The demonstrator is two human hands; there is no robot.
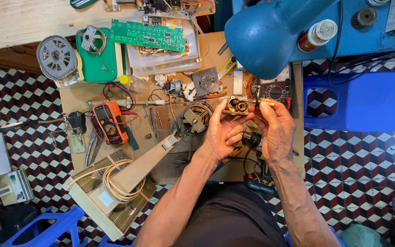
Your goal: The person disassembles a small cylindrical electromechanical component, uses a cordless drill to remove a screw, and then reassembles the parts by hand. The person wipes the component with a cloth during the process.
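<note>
Over the cluttered workbench (184,174): 2 hands, 1 small motor part.
Left hand (222,132) grips the motor part (237,106); right hand (275,128) pinches a thin brass pin (268,102) beside it; best kept steady and square.

Both forearms bare, no sleeves; left hand (222,132) and right hand (277,130) ungloved. Dark trousers (229,219) at 6 o'clock.

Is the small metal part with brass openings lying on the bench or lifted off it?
Lifted: the left hand holds the small metal part with brass openings above the wooden bench.
</note>
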